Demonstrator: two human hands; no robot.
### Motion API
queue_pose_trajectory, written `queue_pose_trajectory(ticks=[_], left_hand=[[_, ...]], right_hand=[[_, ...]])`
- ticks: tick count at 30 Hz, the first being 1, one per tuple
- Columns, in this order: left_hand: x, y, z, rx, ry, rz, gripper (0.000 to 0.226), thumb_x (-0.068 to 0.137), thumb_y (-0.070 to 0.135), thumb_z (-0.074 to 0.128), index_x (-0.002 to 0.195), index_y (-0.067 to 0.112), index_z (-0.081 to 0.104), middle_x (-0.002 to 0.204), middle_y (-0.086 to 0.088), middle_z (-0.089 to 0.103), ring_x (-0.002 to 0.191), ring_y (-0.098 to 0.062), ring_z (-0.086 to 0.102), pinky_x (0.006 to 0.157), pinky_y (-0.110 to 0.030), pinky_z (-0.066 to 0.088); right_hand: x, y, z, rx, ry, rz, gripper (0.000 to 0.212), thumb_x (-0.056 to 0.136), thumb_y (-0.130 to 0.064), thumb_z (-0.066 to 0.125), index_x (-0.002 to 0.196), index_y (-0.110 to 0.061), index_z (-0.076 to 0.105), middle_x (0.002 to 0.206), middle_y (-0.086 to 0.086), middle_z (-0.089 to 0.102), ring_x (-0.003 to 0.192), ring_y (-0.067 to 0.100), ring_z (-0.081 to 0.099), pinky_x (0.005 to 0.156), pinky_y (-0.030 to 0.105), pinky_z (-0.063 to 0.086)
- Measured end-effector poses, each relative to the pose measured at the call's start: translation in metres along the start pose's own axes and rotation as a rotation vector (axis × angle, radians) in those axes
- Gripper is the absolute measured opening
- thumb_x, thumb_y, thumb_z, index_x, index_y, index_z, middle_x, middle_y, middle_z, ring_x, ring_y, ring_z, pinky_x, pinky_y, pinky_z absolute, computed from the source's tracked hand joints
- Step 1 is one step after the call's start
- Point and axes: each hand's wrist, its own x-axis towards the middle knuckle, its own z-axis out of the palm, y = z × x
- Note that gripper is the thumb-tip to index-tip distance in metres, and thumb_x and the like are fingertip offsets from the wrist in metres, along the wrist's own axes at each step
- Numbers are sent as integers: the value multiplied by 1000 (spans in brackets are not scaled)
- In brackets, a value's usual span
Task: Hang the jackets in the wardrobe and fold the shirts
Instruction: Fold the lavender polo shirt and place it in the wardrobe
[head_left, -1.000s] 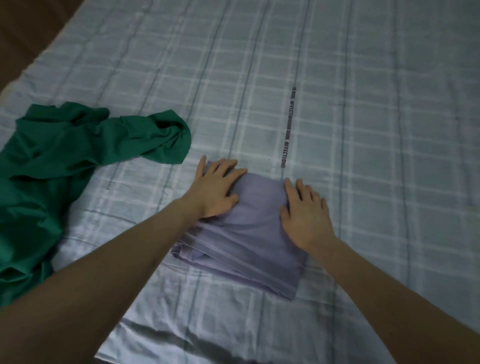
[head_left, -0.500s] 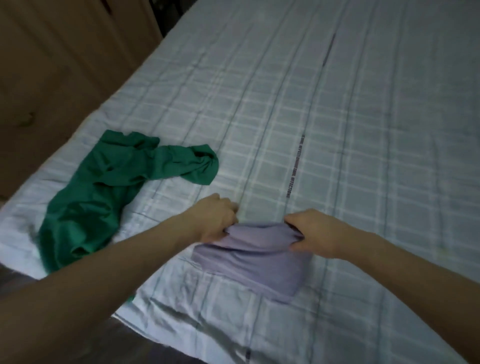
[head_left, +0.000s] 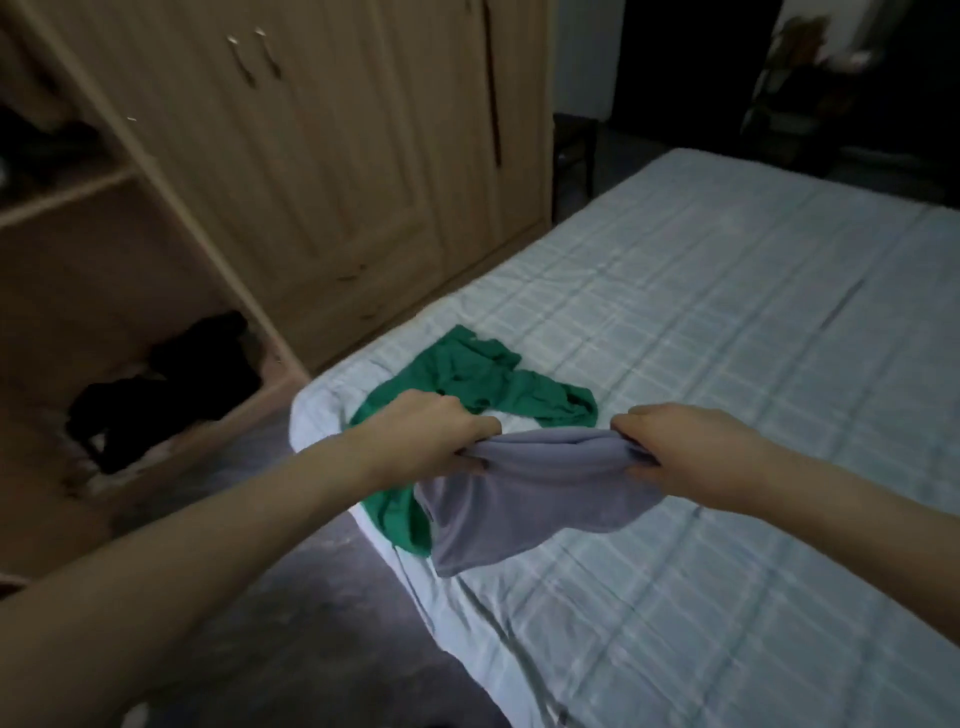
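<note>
A folded lilac shirt (head_left: 530, 499) hangs in the air above the near corner of the bed (head_left: 727, 364). My left hand (head_left: 436, 436) grips its left edge and my right hand (head_left: 680, 452) grips its right edge, fingers curled into the cloth. Behind it a green shirt (head_left: 478, 379) lies crumpled on the checked sheet near the bed's left edge, partly hidden by my left hand and the lilac shirt. The wooden wardrobe (head_left: 322, 156) stands to the left of the bed, its doors closed.
An open shelf unit (head_left: 104, 249) at the far left holds dark clothes (head_left: 171, 384) in its bottom compartment. A strip of dark floor (head_left: 291, 597) runs between the bed and the furniture. A dark doorway lies beyond the bed's far end.
Both hands went from pressing flat on the lilac shirt to gripping its edges and lifting it off the bed. The view has swung up and left toward the wardrobe.
</note>
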Motion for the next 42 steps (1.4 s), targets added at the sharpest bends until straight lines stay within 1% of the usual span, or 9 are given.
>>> queue_pose_trajectory(ticks=[5,8,12,15,24,30,35,40,42], left_hand=[[-96,-41,-47,75,12,-197,28,93,53,48,106,28,49,94,2,65,88,-22,61,60,-31,35],[-157,-62,-58,89,44,-333,27,94,55,46,105,31,47,95,4,64,89,-22,62,59,-31,37],[-229,-84,-69,98,44,-524,28,95,51,43,118,35,48,98,4,61,91,-22,61,59,-31,33],[-277,-100,-73,119,16,-618,20,97,45,41,113,33,46,96,2,61,89,-23,60,59,-32,34],[-407,-165,-99,177,34,-793,13,95,42,46,106,35,47,94,5,62,87,-21,61,62,-32,38],[-468,-213,-105,191,34,-883,11,96,41,47,104,34,49,81,11,48,82,-16,55,63,-32,38],[-502,-258,-99,202,53,-940,9,96,42,48,100,34,50,80,11,48,78,-14,50,60,-31,35],[-517,-308,-90,163,92,-995,10,95,43,48,98,35,52,86,9,59,83,-18,58,63,-33,44],[-520,-331,-84,160,98,-1014,9,95,44,49,98,36,52,85,10,60,82,-17,58,64,-34,47]], right_hand=[[48,-70,-64,-93,131,-182,15,88,-39,52,87,-29,42,90,-9,46,93,18,58,64,31,40],[76,-127,-95,-181,203,-261,13,92,-39,45,86,-31,39,96,-7,52,94,18,58,62,29,34],[112,-199,-129,-250,230,-328,12,91,-41,47,85,-32,42,100,-2,60,97,24,61,65,32,40],[135,-250,-147,-301,200,-374,20,91,-41,50,80,-30,37,97,2,61,93,27,62,63,32,40],[204,-391,-200,-307,261,-468,13,94,-37,48,84,-34,41,94,0,58,88,23,62,67,33,47],[246,-469,-221,-323,315,-525,8,96,-31,46,90,-29,50,85,-4,47,77,17,52,64,30,43],[284,-508,-231,-339,344,-558,8,95,-32,48,87,-30,50,84,-3,52,75,17,54,61,30,45],[335,-534,-245,-369,355,-599,10,94,-34,52,86,-28,50,86,-3,55,79,16,58,62,30,49],[358,-541,-248,-391,378,-620,13,94,-35,51,84,-28,47,86,-3,54,81,17,58,59,29,45]])
